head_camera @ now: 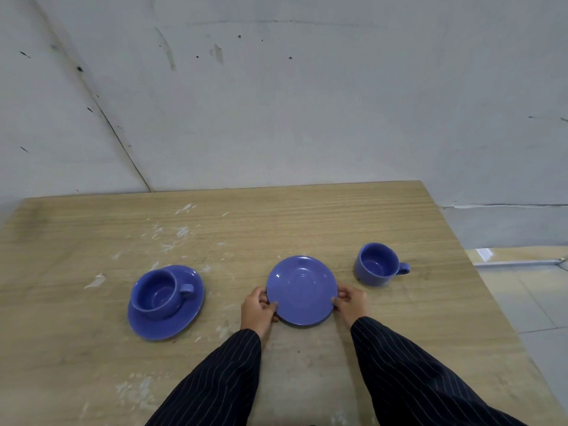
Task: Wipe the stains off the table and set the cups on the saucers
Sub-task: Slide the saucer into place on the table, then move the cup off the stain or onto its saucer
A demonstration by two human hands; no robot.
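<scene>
A round, glossy blue ceramic saucer [301,289] sits near the middle of the pale wood-grain table [307,216], empty, gripped at both sides; the left hand [257,309] closes on its rim at about 8 o'clock, thumb over the top edge and fingers curled beneath; the right hand [353,301] pinches the rim at about 4 o'clock in the same manner; whether the saucer rests flat or is slightly raised I cannot tell. Both forearms wear dark pinstriped sleeves [408,373].

At 9 o'clock from that saucer, well apart, a second blue saucer [172,324] carries a blue ceramic cup [158,292], its handle turned towards 3 o'clock. At 2 o'clock from the held saucer a second blue cup [375,265] stands upright directly on the wood, handle also towards 3 o'clock.

White smears and flecks [172,238] mark the table, thickest at 11 o'clock, with more [135,392] near the front edge; a scuffed white wall [276,103] rises behind.
</scene>
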